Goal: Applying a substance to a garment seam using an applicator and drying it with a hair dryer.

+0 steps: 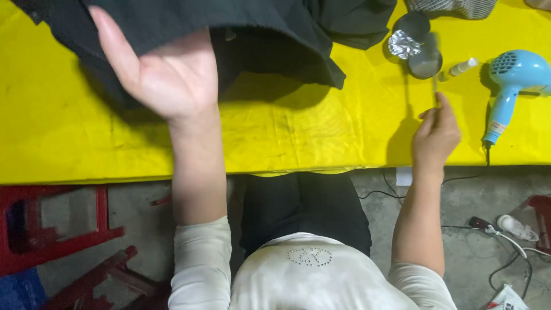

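Yellow cloth over the table (69, 132), grey concrete floor below with red stools (51, 229) — and we've got our left hand (163, 72) up, palm open, fingers tucked under the black garment (189, 23) and lifting its edge. Our right hand (436, 135) pinches a thin stick-like tool (434, 86) near a small round dish (426, 62) with crumpled foil (403, 44). Blue hair dryer (511, 80) lies just right.

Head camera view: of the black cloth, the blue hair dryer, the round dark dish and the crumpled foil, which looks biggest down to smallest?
1. black cloth, though it runs out of frame
2. blue hair dryer
3. round dark dish
4. crumpled foil
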